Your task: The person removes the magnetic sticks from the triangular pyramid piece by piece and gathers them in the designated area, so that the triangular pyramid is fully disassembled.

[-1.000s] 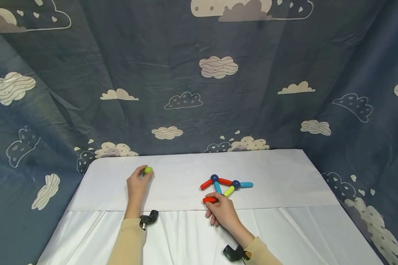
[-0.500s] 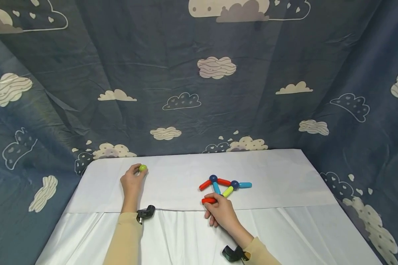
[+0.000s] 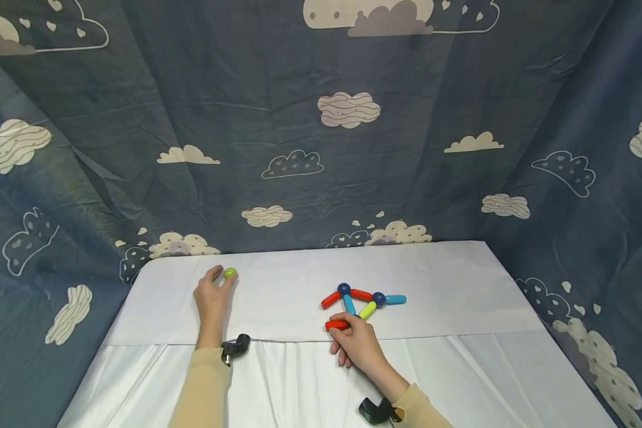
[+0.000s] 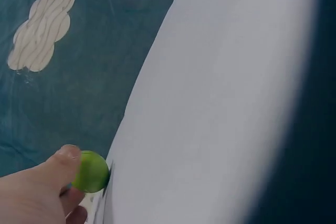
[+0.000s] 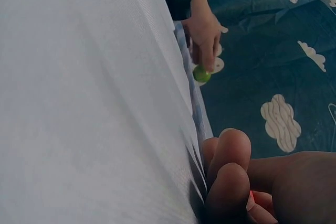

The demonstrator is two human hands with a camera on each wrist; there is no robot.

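In the head view my left hand [image 3: 212, 300] pinches a small lime-green ball [image 3: 230, 272] between thumb and fingers, over the far left of the table. The left wrist view shows the same ball [image 4: 92, 172] at the thumb tip. Right of the middle, my right hand [image 3: 359, 346] pinches a red rod [image 3: 336, 325] at the near end of a joined figure. That figure links dark blue balls [image 3: 378, 299] with red rods [image 3: 361, 294], light blue rods [image 3: 396, 299] and a yellow-green rod [image 3: 368, 310]. My right fingers partly hide its near corner.
A white cloth covers the table [image 3: 449, 285], with a fold line running across it. Behind and on both sides hangs a dark blue curtain [image 3: 219, 119] with cloud prints. Black cameras [image 3: 236, 348] sit on both wrists.
My left hand has shifted a little to the left with the green ball, mostly in the first half second. The right hand and the rod figure stay in place.
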